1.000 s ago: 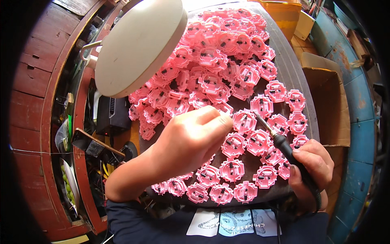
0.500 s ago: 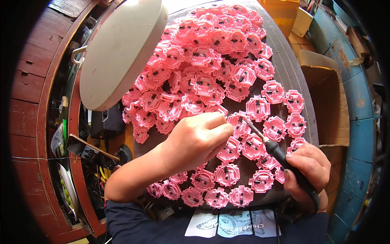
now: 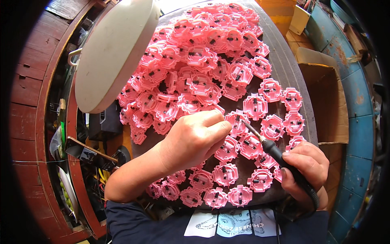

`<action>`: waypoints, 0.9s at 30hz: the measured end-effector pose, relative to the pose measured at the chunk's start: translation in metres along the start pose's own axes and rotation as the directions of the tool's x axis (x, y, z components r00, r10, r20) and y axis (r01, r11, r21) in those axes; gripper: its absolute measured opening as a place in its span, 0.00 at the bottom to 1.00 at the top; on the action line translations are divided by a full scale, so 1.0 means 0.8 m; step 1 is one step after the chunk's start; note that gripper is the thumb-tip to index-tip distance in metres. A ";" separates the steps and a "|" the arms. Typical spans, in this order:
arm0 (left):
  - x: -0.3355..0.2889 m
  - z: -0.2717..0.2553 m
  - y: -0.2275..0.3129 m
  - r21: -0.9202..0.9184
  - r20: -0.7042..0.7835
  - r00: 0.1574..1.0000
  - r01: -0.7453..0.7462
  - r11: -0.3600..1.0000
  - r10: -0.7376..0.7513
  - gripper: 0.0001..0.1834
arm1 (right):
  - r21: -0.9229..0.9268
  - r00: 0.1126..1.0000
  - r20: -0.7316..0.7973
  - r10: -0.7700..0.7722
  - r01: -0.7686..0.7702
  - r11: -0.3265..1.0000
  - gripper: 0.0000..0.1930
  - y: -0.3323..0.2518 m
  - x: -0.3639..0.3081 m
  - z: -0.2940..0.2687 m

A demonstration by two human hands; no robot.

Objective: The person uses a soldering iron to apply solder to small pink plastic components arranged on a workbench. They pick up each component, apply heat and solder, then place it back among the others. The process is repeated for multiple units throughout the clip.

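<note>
Pink plastic shell (image 3: 235,123) near middle of tabletop (image 3: 280,53), beneath tip of soldering iron (image 3: 277,153); contact unclear. Right hand (image 3: 307,166): wrapped round dark handle. Left hand (image 3: 202,132): curled closed just beside shell, anything pinched hidden from view. Heaped shells (image 3: 199,84) beyond, others spread closely around. Possible trouble: melted pink wall from straying tip; burnt left fingers from such nearness; shifted shell from accidental nudge.

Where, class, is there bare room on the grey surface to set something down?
Upper right: a bare strip of grey surface between the pink pile and cardboard box. Only small gaps show among the loose pink parts near the soldering iron; the pile is crowded.
</note>
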State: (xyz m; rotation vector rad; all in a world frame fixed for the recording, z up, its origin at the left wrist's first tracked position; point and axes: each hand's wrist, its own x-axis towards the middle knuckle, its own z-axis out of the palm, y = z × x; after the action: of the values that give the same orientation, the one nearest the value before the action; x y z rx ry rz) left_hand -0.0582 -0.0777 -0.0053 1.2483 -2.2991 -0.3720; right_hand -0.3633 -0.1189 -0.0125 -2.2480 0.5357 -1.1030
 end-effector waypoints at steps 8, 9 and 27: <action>-0.002 -0.002 -0.001 0.010 0.011 1.000 0.008 1.000 -0.008 0.11 | -0.004 1.000 0.000 0.007 -0.007 1.000 0.17 -0.001 0.000 0.000; -0.001 -0.002 -0.001 0.010 0.015 1.000 0.010 1.000 -0.010 0.11 | -0.003 1.000 0.000 0.008 -0.008 1.000 0.17 -0.001 0.000 0.000; -0.007 -0.003 0.009 0.022 0.002 0.999 -0.048 0.999 0.048 0.10 | 0.014 0.999 -0.010 -0.039 0.039 0.999 0.19 -0.003 -0.001 -0.006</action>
State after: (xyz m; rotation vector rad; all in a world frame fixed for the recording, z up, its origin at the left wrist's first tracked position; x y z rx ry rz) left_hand -0.0593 -0.0687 -0.0019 1.2009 -2.3359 -0.3313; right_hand -0.3673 -0.1180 -0.0093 -2.2514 0.4882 -1.1339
